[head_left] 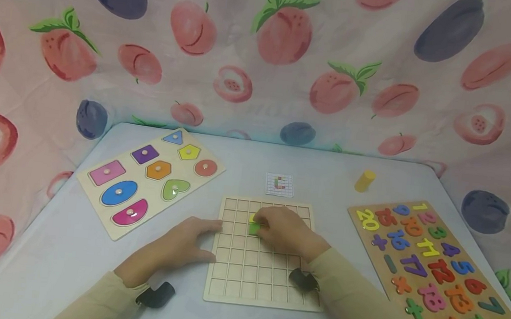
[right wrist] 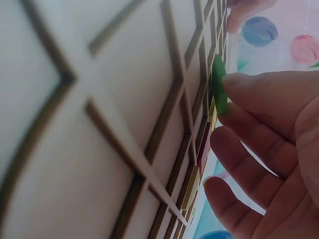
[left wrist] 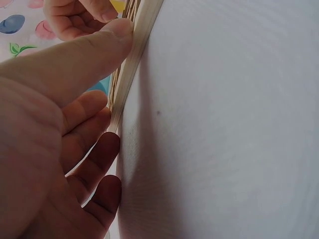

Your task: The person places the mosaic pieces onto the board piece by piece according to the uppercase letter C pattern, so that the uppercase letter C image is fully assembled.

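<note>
A wooden grid board (head_left: 263, 303) lies in the middle of the table. My right hand (head_left: 284, 231) is over its upper part and pinches a green square tile (head_left: 254, 229) between thumb and index finger. In the right wrist view the green tile (right wrist: 219, 84) stands against the grid lines, with a red tile (right wrist: 204, 144) and a yellow tile (right wrist: 190, 186) beyond it. A yellow tile (head_left: 252, 218) shows just above the green one; the hand hides nearby cells. My left hand (head_left: 183, 243) rests at the board's left edge, thumb and fingers extended and apart.
Behind the grid lies a small pattern card (head_left: 279, 184). A yellow cylinder (head_left: 365, 181) stands at the back right. At left is a knobbed shape puzzle (head_left: 116, 234); at right, a number puzzle board (head_left: 376, 264). Fruit-print cloth (head_left: 270, 100) hangs behind the table.
</note>
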### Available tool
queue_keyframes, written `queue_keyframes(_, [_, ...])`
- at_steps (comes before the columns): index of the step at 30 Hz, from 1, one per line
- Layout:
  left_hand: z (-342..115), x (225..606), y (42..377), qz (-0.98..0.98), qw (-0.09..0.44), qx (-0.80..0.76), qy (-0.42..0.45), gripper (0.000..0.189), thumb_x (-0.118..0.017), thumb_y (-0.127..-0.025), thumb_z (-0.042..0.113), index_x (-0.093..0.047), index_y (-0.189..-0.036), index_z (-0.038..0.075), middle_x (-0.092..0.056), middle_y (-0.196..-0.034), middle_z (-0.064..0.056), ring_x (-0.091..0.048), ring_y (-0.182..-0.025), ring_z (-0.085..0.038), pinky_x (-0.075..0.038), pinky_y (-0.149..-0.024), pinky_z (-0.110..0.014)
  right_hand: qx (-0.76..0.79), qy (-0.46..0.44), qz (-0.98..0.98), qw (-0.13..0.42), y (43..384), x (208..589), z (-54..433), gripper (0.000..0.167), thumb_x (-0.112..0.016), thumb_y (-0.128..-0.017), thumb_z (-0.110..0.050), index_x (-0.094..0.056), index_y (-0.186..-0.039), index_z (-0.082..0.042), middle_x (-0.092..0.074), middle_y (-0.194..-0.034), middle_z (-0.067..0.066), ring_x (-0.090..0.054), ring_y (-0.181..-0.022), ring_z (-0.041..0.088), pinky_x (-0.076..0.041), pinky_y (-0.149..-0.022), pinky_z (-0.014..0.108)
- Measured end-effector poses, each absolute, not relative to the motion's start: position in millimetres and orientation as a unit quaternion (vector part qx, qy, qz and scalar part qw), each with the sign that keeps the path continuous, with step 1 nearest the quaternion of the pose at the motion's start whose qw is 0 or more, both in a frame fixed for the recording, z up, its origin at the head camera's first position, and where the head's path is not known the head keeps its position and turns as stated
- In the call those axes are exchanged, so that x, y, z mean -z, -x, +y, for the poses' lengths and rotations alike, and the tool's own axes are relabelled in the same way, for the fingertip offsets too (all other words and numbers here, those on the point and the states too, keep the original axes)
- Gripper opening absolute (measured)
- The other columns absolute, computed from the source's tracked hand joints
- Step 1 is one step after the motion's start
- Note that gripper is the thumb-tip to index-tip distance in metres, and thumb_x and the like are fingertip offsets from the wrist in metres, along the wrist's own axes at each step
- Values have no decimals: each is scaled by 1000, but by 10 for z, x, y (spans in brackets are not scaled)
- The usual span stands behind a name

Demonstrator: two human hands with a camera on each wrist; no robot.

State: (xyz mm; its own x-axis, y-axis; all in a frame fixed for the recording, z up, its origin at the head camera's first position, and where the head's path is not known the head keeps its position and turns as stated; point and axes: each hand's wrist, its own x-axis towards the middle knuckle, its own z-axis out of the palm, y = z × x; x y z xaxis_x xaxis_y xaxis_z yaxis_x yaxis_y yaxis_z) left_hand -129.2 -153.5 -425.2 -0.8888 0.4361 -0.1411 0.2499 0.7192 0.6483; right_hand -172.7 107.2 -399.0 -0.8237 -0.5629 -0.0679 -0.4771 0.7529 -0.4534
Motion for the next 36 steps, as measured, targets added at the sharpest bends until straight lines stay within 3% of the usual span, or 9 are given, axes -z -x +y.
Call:
queue_keyframes(10, [-1538, 4257, 1293, 917, 141, -322, -190, 65, -85, -79, 20, -61, -139, 13, -57, -142, -1, -47, -133, -30, -40, -109, -49, 211, 270, 933, 108, 1726, 3990, 1052, 19, -69, -90, -13, -72, -109, -12, -71, -104, -3, -63, -94, 16, -50, -91, 38])
queue_keyframes(20, [-1539, 4251, 1290, 917, 141, -320, -191, 65, -85, -80, 21, -61, -139, 13, -56, -143, -1, -47, -133, -29, -39, -109, -49, 207, 252, 938, 115, 1723, 3983, 1027, 23, -70, -90, -13, -72, -113, -10, -71, -109, 0, -65, -104, 20, -50, -95, 39])
queue_keyframes(36, [-1534, 4245, 1287, 916, 145, -324, -187, 65, -85, -80, 21, -61, -139, 14, -56, -143, 0, -46, -134, -29, -39, -110, -49, 201, 255, 939, 116, 1723, 3978, 1028, 22, -69, -90, -12, -72, -112, -10, -71, -108, 0, -64, -102, 20, -49, -94, 39])
